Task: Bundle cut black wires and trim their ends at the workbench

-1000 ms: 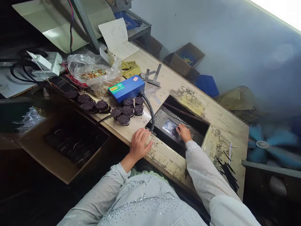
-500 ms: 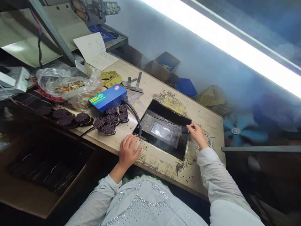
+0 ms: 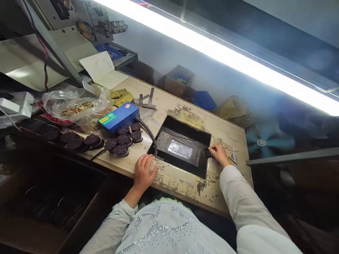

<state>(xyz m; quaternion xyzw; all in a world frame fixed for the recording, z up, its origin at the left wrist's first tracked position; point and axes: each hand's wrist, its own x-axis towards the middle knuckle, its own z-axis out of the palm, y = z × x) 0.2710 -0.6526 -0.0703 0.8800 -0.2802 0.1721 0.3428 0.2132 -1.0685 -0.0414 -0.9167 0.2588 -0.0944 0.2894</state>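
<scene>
Head view: left hand (image 3: 144, 171) palm-down

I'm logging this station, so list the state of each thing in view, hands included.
Right hand: fingers pinched, seemingly on a dark thing
Left hand: open, resting on the table
Table: surface stained
Lamp: lit
Notebook: open
Plastic bag: crumpled, small pieces inside
Cardboard box behind the table: open
Blue box: black hose attached
Fan: turning or still, cannot tell

Box labels (image 3: 107, 119), notebook writing (image 3: 98, 64) — all illegible
</scene>
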